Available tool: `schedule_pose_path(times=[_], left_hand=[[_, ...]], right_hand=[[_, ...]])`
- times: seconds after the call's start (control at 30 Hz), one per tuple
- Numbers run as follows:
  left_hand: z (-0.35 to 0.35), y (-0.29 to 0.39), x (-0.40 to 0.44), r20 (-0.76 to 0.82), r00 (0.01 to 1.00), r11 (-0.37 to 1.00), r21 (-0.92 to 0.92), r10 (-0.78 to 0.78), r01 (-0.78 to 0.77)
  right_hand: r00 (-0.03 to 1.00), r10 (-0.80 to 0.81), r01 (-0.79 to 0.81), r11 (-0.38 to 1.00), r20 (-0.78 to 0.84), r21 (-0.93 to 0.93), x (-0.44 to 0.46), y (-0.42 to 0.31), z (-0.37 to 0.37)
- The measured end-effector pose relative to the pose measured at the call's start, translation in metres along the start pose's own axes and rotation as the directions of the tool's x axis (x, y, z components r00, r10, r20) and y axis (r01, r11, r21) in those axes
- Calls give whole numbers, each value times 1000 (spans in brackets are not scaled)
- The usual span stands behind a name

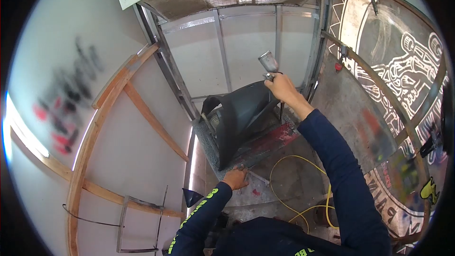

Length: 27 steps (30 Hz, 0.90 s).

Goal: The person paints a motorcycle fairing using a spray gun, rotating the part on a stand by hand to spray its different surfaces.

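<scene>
My right hand is closed around a spray gun with a metal cup on top. The gun is over the upper right edge of a dark, curved body panel, which rests on a paint-stained stand. Near the panel's lower tip, my left hand has its fingers curled at the stand's near corner. What lies inside those fingers is partly hidden. A thin metal bar runs right from beside that hand.
A yellow hose loops across the floor below my right arm. Wood-framed pale panels stand on the left, a metal-framed booth wall behind. On the right are a painted board and a wall rail. A small dark pointed piece is by my left sleeve.
</scene>
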<state>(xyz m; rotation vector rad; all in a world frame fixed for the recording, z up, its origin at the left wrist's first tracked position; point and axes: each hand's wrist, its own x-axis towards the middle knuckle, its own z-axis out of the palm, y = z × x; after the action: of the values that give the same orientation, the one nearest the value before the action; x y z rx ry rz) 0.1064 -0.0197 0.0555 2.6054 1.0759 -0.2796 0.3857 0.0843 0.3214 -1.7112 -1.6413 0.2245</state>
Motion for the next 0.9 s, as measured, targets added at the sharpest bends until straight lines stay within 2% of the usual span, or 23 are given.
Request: schedule_pose_path(times=[0.03,0.1,0.13,0.2,0.53,0.6,0.7,0.8,0.9], left_hand=[[-2,1,-1,16,1000,1000,-14,-12,12],[-3,1,-2,33,999,999,-31,-26,27],[-1,0,-2,26,999,999,-16,-30,30],[-1,-1,-2,18,999,999,-2,-34,34],[1,-6,-2,40,999,999,3,-33,33],[0,-5,-3,47,998,999,-12,-37,37],[-2,-5,-4,30,999,999,-28,-29,30],[-4,-4,-6,66,997,999,-11,-40,40],[1,-8,-4,19,1000,999,-28,-15,16]], right_hand=[[1000,-2,2,1000,1,1,-3,-10,0],[983,139,-147,987,122,61,-10,-27,1],[983,139,-147,987,124,61,-14,-33,3],[970,121,-149,981,212,123,-19,-45,6],[937,-32,-127,896,347,425,-29,-93,36],[916,-57,-189,812,397,552,-28,-97,40],[913,-60,-225,751,403,621,-28,-96,43],[925,16,-223,832,379,508,-31,-89,34],[928,59,-224,877,369,425,-27,-70,26]])
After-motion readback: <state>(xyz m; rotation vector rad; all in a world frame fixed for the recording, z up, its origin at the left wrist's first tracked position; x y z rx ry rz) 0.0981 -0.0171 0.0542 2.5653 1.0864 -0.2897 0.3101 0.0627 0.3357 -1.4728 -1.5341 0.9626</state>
